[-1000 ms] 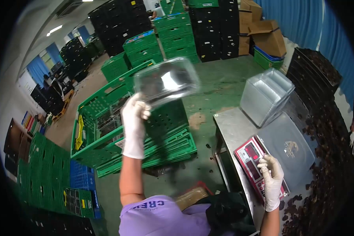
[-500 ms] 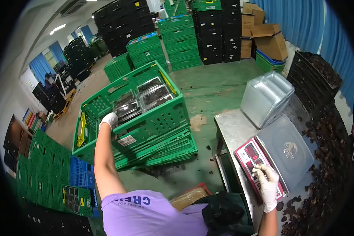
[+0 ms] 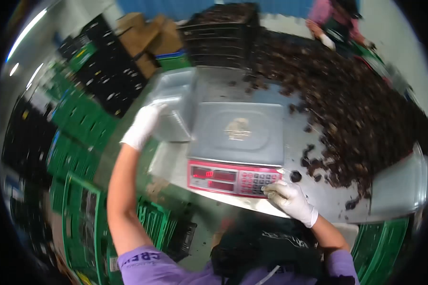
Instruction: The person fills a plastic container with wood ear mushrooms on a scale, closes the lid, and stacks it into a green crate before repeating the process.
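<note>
While the right hand [image 3: 290,202] sits curled at the digital scale [image 3: 235,149], the left hand [image 3: 145,126] meets clear plastic trays [image 3: 178,104] (I can't tell either's grip), probably light, flexible, best rim-held.

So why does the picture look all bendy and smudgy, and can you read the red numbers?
In the head view, a long light curves and the edges go black, likely from a very wide lens; in that head view, the green crates look smeared, perhaps because the camera was moving; in the head view too, the scale glows red, but its numbers are too blurry to read.
</note>
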A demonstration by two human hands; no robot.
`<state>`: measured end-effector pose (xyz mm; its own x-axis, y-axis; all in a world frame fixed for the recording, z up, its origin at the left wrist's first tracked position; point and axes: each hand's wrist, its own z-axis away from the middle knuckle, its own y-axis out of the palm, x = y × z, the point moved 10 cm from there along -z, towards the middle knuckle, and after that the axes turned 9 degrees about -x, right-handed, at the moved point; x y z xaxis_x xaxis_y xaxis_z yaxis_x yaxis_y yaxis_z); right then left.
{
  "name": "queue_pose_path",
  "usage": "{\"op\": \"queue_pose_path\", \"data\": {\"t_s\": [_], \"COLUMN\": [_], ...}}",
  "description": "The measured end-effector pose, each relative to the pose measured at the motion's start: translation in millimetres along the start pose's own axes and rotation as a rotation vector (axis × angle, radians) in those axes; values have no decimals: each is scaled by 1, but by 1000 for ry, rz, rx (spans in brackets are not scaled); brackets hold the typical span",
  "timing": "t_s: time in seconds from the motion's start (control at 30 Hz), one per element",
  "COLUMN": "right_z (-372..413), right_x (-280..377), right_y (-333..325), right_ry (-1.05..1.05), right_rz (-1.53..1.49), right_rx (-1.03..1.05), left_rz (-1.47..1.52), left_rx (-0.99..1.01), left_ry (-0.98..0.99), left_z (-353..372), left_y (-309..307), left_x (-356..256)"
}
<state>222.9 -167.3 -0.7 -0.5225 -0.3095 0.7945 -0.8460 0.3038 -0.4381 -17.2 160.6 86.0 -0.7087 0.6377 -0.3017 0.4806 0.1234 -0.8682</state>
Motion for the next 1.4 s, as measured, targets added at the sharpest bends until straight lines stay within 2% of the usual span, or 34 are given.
{"op": "queue_pose_path", "data": {"t_s": [0.03,0.07,0.1,0.17,0.2,0.27,0.33,0.37,0.4,0.47,0.5,0.53,0.57,0.6,0.63,0.67,0.7,0.73,0.77,0.8,0.87,0.9,0.97,1.0,1.03,1.07,1.13,1.2,1.27,1.33,1.37,1.4], "right_z": [19,44,64,103,125,161,173,171,161,135,130,123,97,69,56,49,47,44,44,47,60,66,92,105,125,134,150,151,146,148,147,143], "right_x": [-14,-33,-42,-65,-78,-104,-115,-117,-114,-113,-118,-121,-113,-105,-103,-105,-111,-123,-135,-142,-153,-147,-143,-150,-169,-164,-174,-175,-174,-185,-183,-180], "right_y": [-16,-31,-50,-81,-90,-110,-125,-125,-125,-117,-111,-105,-94,-80,-71,-63,-59,-49,-41,-40,-52,-61,-93,-106,-107,-125,-146,-160,-163,-157,-162,-169], "right_ry": [48,153,254,486,616,723,704,716,703,633,573,513,421,326,276,227,228,253,276,279,321,326,462,505,729,718,752,730,723,852,825,795], "right_rz": [29,-42,-4,-32,-101,-123,-29,-37,56,255,255,256,393,530,604,677,675,730,784,783,686,688,-21,-172,-492,-611,-904,-865,-898,-654,-373,30], "right_rx": [-31,-33,-99,-219,-277,-414,-544,-548,-525,-465,-460,-453,-427,-399,-409,-419,-423,-339,-254,-256,-370,-370,-558,-615,-623,-660,-839,-822,-816,-710,-718,-629], "left_rz": [-279,-324,-370,-349,-316,-342,-176,-40,18,39,39,127,216,475,790,110,194,-15,-21,-54,-30,-26,-158,-136,-38,61,306,284,167,-39,-66,-91], "left_rx": [215,168,226,149,117,50,22,83,-56,-122,-120,-209,-297,-288,-231,-206,-304,-270,-243,-221,-55,-52,27,-48,-68,-88,141,280,422,581,591,602], "left_ry": [10,127,151,284,275,212,170,117,89,115,121,174,226,178,-12,310,420,491,510,512,424,426,369,358,396,432,447,471,326,240,252,263], "left_z": [-2,-8,-13,-17,-20,-24,-33,-39,-37,-42,-36,-19,-1,12,19,42,57,69,78,87,98,101,108,112,117,122,134,140,127,107,98,90], "left_y": [20,24,33,29,29,9,-6,-7,-23,-33,-31,-32,-34,-20,5,6,24,40,53,66,99,101,110,99,98,97,131,188,253,289,302,316], "left_x": [3,-3,10,19,24,20,28,55,39,30,5,-45,-91,-112,-103,-185,-195,-223,-239,-247,-232,-238,-255,-275,-292,-306,-341,-375,-384,-394,-396,-395]}}
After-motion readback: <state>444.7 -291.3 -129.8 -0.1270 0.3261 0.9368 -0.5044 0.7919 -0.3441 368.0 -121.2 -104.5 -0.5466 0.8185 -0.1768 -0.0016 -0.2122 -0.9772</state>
